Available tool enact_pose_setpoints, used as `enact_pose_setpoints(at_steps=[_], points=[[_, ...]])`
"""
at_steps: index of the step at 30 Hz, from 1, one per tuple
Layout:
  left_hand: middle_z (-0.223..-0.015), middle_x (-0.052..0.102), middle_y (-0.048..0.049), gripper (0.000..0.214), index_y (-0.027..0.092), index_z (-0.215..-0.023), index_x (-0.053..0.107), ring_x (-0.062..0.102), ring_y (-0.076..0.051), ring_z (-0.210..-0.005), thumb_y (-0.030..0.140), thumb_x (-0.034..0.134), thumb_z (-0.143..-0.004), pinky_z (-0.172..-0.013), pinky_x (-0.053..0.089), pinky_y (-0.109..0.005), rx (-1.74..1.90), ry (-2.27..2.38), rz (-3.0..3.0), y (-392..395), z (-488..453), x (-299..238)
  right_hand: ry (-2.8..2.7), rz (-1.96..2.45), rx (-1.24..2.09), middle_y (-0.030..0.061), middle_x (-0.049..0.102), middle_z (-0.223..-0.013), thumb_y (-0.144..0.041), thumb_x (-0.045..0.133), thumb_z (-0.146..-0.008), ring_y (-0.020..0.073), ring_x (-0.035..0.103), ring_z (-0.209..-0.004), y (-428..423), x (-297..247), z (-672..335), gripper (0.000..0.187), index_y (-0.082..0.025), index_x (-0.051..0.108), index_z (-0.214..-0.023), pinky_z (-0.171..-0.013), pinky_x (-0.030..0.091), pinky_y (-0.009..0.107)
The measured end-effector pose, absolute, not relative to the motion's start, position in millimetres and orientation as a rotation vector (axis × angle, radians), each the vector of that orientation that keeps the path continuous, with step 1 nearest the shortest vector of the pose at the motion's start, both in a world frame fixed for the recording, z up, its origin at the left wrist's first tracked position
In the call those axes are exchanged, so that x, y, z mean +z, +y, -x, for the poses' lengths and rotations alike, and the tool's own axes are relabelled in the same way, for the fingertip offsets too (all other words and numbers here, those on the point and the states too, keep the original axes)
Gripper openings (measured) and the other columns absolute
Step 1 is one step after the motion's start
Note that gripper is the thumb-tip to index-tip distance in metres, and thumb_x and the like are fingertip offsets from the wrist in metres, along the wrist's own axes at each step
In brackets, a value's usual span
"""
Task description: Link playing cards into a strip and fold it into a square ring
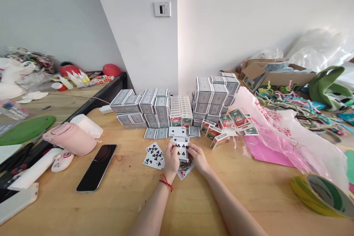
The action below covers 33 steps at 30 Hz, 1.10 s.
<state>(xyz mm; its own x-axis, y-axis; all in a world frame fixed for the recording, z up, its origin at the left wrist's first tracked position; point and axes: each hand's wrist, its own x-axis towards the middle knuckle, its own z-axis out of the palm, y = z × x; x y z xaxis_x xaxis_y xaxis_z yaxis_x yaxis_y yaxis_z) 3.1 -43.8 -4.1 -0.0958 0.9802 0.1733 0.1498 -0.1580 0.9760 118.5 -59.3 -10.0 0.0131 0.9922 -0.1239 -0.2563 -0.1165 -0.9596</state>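
Squarely between your fingers are the playing cards, black pips upward; your left hand pinches one side and your right hand the other. Loose club cards lie just left of the grip, and a red-pipped card sits under its near side.

Right of the grip, several red-and-green card boxes stand or lean; you cannot tell whether they are filled. Beyond the grip rise grey-patterned stacks. Well to the far right, an open cardboard box holds pale blue material.

Your forearms reach in from the near side and converge on the cards, a red string bracelet on your left wrist.

Wooden tabletop shows between your left forearm and the phone; right of your other forearm, wood runs to the yellow tape roll.
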Motion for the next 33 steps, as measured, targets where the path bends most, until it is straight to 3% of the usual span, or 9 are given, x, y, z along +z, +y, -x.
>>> enact_pose_setpoints(at_steps=[14,27,33], points=[[-0.07,0.056,-0.0008,0.015,0.017,-0.08,0.053,0.051,-0.013,-0.064,0.021,0.039,-0.076,-0.058,0.04,-0.023,1.336,1.248,-1.35,-44.3,-2.7,3.6,-0.899,1.119,1.266,0.001,0.061,-0.077,-0.032,0.053,-0.069,0.0154,0.051,-0.066,-62.2,-6.6,-113.6,0.03,-0.019,0.062,-0.095,-0.058,0.04,0.024],[-0.068,0.053,-0.0008,0.013,0.017,-0.071,0.052,0.049,-0.013,-0.063,0.021,0.039,-0.072,-0.056,0.04,-0.022,1.369,1.264,-1.29,-44.1,-3.0,3.4,-0.89,1.093,1.343,-0.0006,0.058,-0.068,-0.029,0.056,-0.066,0.0133,0.048,-0.058,-61.6,-5.3,-115.0,0.019,-0.019,0.061,-0.081,-0.054,0.038,0.024],[-0.069,0.052,-0.0006,0.018,0.017,-0.071,0.05,0.048,-0.013,-0.065,0.027,0.037,-0.078,-0.06,0.039,-0.023,1.351,1.177,-1.281,-46.3,-3.2,4.4,-0.856,1.056,1.327,-0.0012,0.055,-0.067,-0.027,0.057,-0.066,0.0129,0.048,-0.06,-62.3,-7.1,-113.7,0.01,-0.019,0.057,-0.072,-0.056,0.038,0.023]])
